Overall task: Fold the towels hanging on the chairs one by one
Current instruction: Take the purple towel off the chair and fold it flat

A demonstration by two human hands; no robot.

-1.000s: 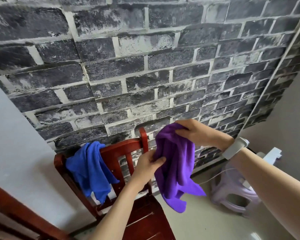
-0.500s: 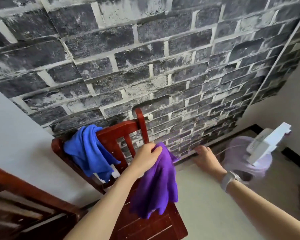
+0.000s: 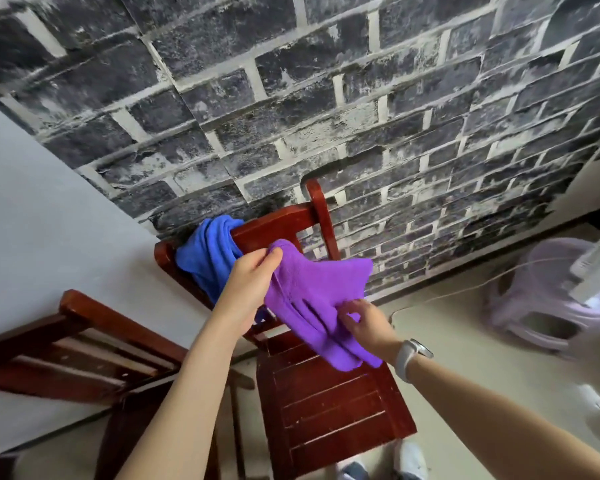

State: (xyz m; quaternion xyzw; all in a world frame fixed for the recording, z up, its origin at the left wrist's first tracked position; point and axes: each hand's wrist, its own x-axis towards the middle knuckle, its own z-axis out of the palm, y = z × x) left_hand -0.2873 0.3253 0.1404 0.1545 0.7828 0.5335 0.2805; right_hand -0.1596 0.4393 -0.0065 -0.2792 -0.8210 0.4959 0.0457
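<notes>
At the centre of the frame, the head view shows a soft purple microfibre towel (image 3: 312,292) held up in the air above the slatted seat of a dark red wooden chair (image 3: 329,407). The left hand (image 3: 248,289), just left of centre, pinches the towel's upper edge between thumb and curled fingers, so the cloth spreads rightward to a loose corner and sags down in folds toward the lower centre. The right hand (image 3: 368,323), a little lower and to the right, has its fingers bent into the towel's lower folds; a pale wristband watch (image 3: 411,356) sits on that wrist. Just left of the left hand, a bright blue cloth towel (image 3: 207,258) hangs bunched over the chair's top rail. A second dark red wooden chair (image 3: 94,344) fills the lower left of the frame, blurred. Behind, a grey-black brick-pattern wall (image 3: 291,98) covers the upper frame. At the right edge stands a pale lilac plastic stool (image 3: 548,306) on the cream tiled floor (image 3: 465,358), with a white object on it that is too blurred to identify.
</notes>
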